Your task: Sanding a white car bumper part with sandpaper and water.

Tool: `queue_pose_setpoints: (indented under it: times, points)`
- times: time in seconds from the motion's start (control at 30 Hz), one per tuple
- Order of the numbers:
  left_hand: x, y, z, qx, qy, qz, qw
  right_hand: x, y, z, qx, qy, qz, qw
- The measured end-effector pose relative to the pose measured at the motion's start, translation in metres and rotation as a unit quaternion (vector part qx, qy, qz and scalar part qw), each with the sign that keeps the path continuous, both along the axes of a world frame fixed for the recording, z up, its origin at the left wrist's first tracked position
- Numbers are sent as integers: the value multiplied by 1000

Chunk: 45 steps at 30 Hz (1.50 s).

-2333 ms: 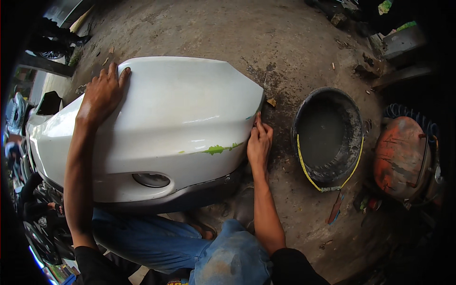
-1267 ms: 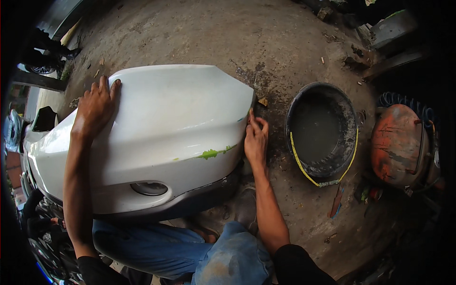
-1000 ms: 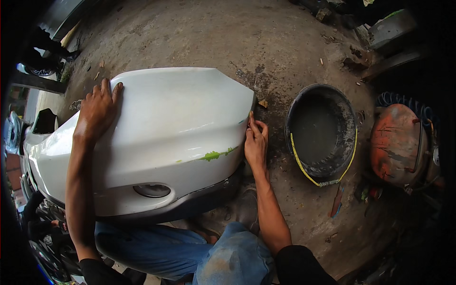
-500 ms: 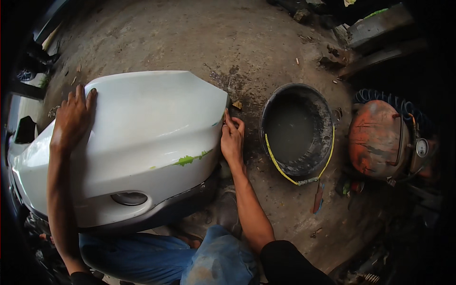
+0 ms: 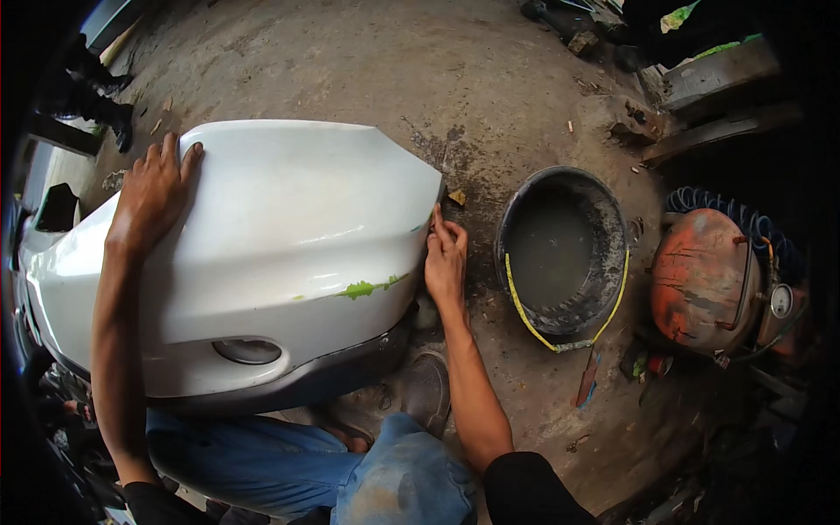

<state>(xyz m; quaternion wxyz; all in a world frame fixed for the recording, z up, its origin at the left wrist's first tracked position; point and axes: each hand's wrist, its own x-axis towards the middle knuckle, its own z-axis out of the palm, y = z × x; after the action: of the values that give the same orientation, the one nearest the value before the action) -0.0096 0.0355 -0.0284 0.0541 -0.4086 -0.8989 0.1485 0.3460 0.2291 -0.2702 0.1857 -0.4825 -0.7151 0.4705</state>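
Note:
A white car bumper (image 5: 289, 201) lies in front of me, with a bare green patch (image 5: 367, 287) on its lower right side and an oval opening (image 5: 248, 352) near its front. My left hand (image 5: 156, 188) rests on its far left edge, fingers stretched out flat over the surface. At the right edge of the bumper is my right hand (image 5: 446, 258). Its index finger reaches up along that edge while the other fingers curl in. Whatever these fingers pinch, if anything, is too small to make out.
Right of the bumper stands a black bucket (image 5: 560, 254) of murky water with a yellow handle. Farther right is a worn orange tank (image 5: 696, 280) with a gauge and a coiled hose. A person's dark-clothed legs (image 5: 96, 96) show at the far left. Wooden beams (image 5: 722, 74) lie far right.
My view has shifted slightly, so the bumper, bucket and tank sit farther right. More of the other person's legs shows at far left. Both my hands stay at the same bumper edges.

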Motion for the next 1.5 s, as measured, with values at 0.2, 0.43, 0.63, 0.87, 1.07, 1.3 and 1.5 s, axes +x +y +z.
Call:
queue_pose_setpoints:
  times: [0.2,0.43,0.63,0.87,1.07,1.3,1.5]
  points:
    - [-45,-26,-10,-8,56,-90,994,-8,-1,-9,56,14,12,998]
    - [-19,-7,2,-33,9,5,999,-2,-22,16,-3,-7,6,1000]
    - [-13,1,12,-35,-9,21,999,-12,2,22,39,-20,-14,999]
    - [-8,-1,15,-32,-13,23,999,-5,-29,32,59,-43,12,997]
    - [-22,-3,6,-46,-5,-49,998,-9,-3,25,120,-56,-6,991]
    - [-32,-14,1,-54,20,-116,992,-20,6,20,135,-74,-31,988]
    - [-52,-29,1,-149,110,-208,960,-18,-18,29,147,-81,-13,986]
